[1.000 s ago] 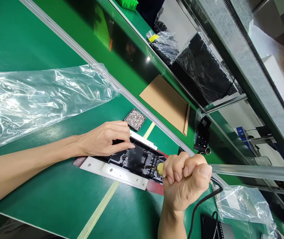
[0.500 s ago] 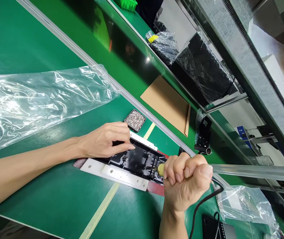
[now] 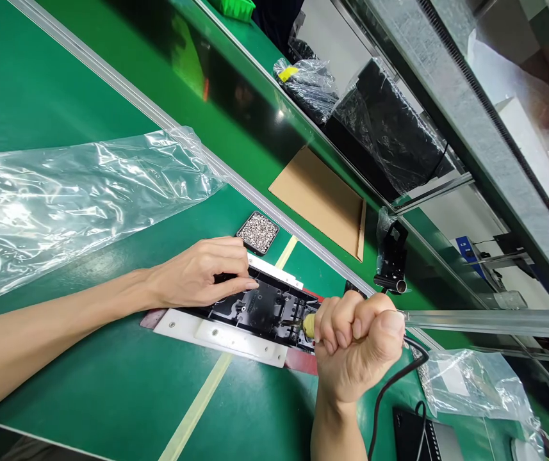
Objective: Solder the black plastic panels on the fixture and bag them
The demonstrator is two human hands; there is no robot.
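Observation:
A black plastic part (image 3: 259, 310) lies in a white jig (image 3: 221, 334) on the green bench. My left hand (image 3: 202, 274) rests flat on the part's left end and holds it down. My right hand (image 3: 358, 342) is closed in a fist around an electric screwdriver; its yellow tip (image 3: 307, 325) points left into the part's right side. A black cable (image 3: 389, 387) runs down from that fist. A small black tray of silver screws (image 3: 257, 232) sits just beyond my left hand.
A large clear plastic bag (image 3: 72, 198) lies at the left. A brown cardboard sheet (image 3: 319, 198) rests on the conveyor past the metal rail (image 3: 236, 176). Black items wrapped in plastic (image 3: 380, 134) stand further back. Another clear bag (image 3: 471, 384) lies at the right.
Both hands keep their places on the part and the screwdriver. The view has shifted slightly; nothing else has moved.

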